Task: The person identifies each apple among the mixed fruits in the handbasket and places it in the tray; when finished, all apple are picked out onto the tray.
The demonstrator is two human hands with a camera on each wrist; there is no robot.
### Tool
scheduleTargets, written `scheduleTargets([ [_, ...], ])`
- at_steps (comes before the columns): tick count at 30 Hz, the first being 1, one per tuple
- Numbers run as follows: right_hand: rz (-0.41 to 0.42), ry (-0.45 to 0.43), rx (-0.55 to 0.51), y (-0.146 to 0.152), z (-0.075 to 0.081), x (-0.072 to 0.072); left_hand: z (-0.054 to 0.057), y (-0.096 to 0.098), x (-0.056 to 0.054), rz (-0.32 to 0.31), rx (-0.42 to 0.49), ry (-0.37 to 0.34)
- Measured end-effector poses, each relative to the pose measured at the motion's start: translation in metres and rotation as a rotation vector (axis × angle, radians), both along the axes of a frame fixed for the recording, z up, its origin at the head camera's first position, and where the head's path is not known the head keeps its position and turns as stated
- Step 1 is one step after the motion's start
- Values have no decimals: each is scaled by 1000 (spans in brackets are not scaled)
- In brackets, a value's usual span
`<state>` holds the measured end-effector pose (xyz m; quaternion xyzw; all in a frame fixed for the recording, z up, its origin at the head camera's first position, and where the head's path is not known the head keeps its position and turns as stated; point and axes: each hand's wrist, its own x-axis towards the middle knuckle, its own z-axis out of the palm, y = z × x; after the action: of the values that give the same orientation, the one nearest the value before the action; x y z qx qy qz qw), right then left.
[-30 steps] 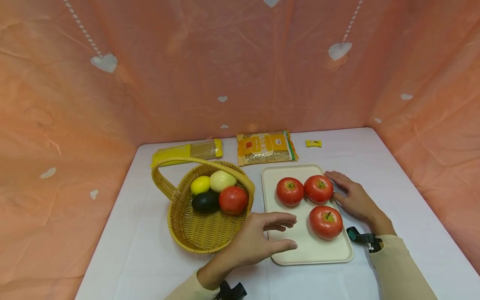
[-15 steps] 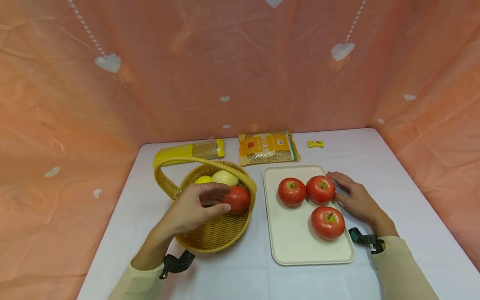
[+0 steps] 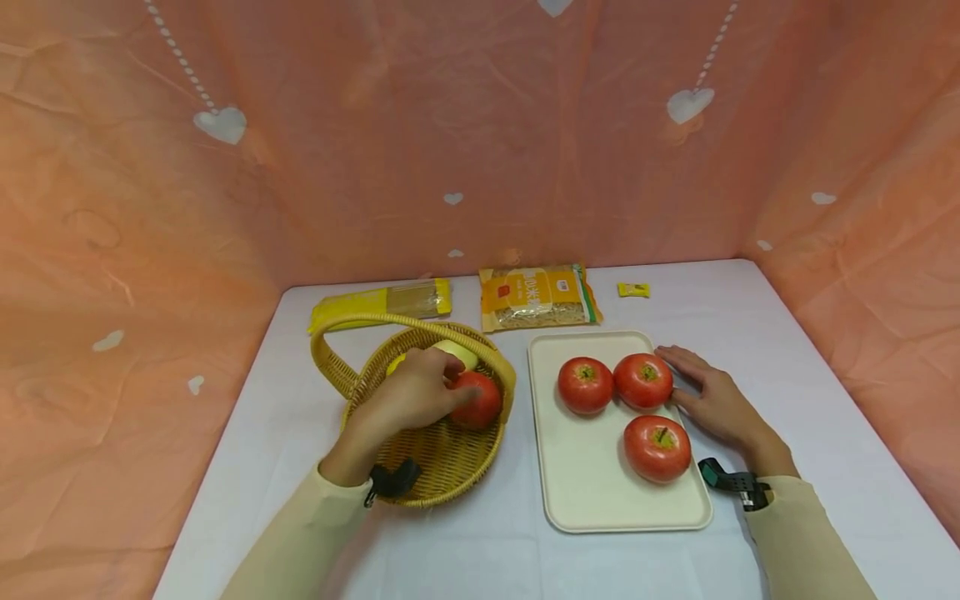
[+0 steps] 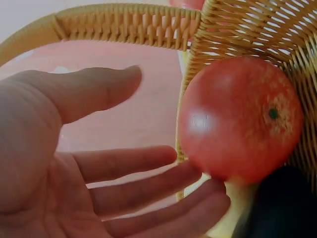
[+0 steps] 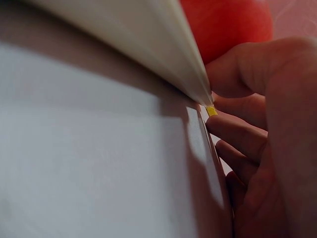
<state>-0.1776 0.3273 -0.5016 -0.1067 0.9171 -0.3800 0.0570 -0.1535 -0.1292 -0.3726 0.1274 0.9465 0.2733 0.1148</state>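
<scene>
Over the wicker basket [image 3: 459, 477], my left hand [image 3: 416, 392] reaches toward a red apple [image 3: 482, 402] inside it. In the left wrist view the thumb stands apart from the apple [image 4: 242, 119], and relaxed fingers lie close beside it; whether the tips touch it I cannot tell. A pale yellow-green round fruit [image 3: 462, 353], a bit of a yellow fruit [image 3: 396, 363] and a dark item [image 4: 277, 208] are partly hidden. My right hand [image 3: 716, 406] rests at the right edge of a cream tray [image 3: 581, 496], its thumb by the rim, near one of three red apples [image 3: 645, 382].
Behind the basket lies a yellow packet of noodles [image 3: 382, 302]. An orange-yellow bag [image 3: 536, 296] stands right of it, and a small yellow wrapped piece [image 3: 633, 290] lies behind the tray. The basket's tall handle [image 3: 330, 367] arches over its far side.
My left hand has moved left from over the tray to the basket, then closer to the apple inside. The right hand stays at the tray's edge.
</scene>
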Motion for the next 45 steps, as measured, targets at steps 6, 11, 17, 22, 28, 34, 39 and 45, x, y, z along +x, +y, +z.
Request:
scheduleTargets([
  [6, -2, 4, -7, 0, -1, 1, -8, 17, -5, -49, -118, 41],
  [11, 3, 14, -9, 0, -1, 1, -25, 17, -9, -121, -184, 24],
  [17, 5, 16, -8, 0, -1, 0, -34, 14, -8, -213, -265, 6],
  [22, 6, 17, -5, 0, -1, 0, -74, 4, -23, -265, -264, 52],
  [28, 1, 9, -7, 0, -2, 0, -69, 8, -17, -263, -269, 43],
  [34, 0, 2, -13, 1, -2, 0, -35, 16, 2, -227, -246, 32],
  [39, -5, -5, -20, 1, -2, 0, -14, 12, 15, -194, -206, -1],
  [45, -5, -7, -19, 0, -2, 0, -4, -8, 19, -163, -110, 11],
])
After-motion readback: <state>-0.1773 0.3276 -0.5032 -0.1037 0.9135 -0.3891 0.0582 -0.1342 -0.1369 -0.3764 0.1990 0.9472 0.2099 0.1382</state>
